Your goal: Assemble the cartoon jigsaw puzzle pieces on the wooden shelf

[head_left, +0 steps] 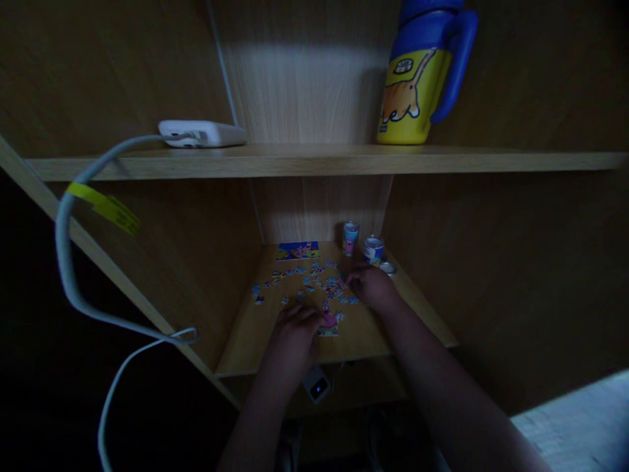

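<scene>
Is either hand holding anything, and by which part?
Cannot tell: left hand rests against the joined patch, right hand on loose pieces; too dark.

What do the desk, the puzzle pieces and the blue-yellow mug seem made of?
Desk: wood or laminate, matt, with faint grain. Puzzle pieces: probably printed cardboard, thin and flat. Mug: likely smooth plastic, faintly glossy; dim light leaves doubt.

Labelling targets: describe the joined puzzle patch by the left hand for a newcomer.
On the lower desk surface under the shelf, look beside the left hand near the front edge. The joined puzzle patch lies there: pink, several pieces wide, unlike the scattered single pieces behind.
</scene>
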Action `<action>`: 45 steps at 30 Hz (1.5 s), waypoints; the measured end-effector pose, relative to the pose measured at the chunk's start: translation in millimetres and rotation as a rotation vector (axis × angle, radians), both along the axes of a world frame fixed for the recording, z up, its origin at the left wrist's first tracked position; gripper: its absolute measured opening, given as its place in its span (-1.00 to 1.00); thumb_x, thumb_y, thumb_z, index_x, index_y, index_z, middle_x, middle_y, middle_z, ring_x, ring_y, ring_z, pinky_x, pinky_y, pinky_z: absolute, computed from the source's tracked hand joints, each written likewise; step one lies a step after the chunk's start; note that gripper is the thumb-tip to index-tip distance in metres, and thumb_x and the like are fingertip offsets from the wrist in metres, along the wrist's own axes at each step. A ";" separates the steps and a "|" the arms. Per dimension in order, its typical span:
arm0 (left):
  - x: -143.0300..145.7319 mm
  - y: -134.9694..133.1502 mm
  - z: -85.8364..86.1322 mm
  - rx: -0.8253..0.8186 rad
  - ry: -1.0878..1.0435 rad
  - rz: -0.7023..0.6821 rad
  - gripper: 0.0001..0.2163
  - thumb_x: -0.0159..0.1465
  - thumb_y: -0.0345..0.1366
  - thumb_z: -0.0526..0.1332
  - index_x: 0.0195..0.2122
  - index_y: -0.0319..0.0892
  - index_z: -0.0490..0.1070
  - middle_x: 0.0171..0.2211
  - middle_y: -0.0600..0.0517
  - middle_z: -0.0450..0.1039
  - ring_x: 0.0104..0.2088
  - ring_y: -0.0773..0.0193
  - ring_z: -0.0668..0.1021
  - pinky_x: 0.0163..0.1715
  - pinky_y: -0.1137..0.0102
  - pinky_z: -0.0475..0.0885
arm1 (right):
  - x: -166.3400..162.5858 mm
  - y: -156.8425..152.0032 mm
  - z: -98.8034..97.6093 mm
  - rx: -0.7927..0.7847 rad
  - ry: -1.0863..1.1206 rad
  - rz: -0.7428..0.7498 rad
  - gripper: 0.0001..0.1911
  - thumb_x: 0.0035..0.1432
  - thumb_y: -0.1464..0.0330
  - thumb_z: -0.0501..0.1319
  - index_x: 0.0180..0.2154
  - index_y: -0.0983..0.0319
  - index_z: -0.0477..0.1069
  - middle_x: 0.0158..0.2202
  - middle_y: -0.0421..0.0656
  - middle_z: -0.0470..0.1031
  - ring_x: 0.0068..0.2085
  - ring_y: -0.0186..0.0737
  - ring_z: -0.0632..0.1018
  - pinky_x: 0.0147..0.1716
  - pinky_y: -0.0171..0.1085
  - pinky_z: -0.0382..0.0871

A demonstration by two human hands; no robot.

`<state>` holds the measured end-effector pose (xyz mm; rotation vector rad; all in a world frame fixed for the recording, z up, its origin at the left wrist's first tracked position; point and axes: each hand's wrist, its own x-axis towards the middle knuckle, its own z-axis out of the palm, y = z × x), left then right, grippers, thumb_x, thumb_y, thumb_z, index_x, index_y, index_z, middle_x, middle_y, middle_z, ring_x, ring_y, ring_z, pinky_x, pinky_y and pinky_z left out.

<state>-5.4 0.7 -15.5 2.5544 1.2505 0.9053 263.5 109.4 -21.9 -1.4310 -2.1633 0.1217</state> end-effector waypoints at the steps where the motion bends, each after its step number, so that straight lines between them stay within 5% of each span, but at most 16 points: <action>1: 0.3 0.5 -0.4 0.003 0.008 -0.001 -0.54 0.26 -0.77 0.24 -0.07 -0.05 0.69 -0.02 0.04 0.77 0.03 0.05 0.70 0.18 0.02 0.55 | 0.5 0.1 0.2 -0.004 -0.003 -0.002 -0.69 0.37 0.52 0.24 -0.24 0.16 0.76 -0.10 -0.07 0.72 -0.15 -0.13 0.69 -0.08 -0.24 0.49; 9: 1.4 -1.1 0.0 0.057 0.020 0.028 -0.59 0.30 -0.73 0.26 -0.07 -0.06 0.68 -0.07 0.04 0.76 -0.02 0.03 0.69 0.12 0.04 0.56 | -4.2 0.8 -0.5 0.006 0.016 0.076 -0.68 0.44 0.48 0.26 -0.01 0.12 0.79 0.01 -0.06 0.72 -0.01 -0.10 0.71 0.06 -0.22 0.53; 45: 5.4 -2.8 1.3 0.070 0.077 0.059 -0.69 0.34 -0.68 0.30 -0.16 -0.08 0.67 -0.16 0.02 0.72 -0.10 0.06 0.67 0.06 0.09 0.55 | -2.4 1.5 -3.7 -0.026 0.013 0.086 -0.84 0.49 0.23 0.36 -0.04 0.17 0.64 0.01 -0.05 0.67 -0.07 -0.13 0.69 -0.04 -0.25 0.49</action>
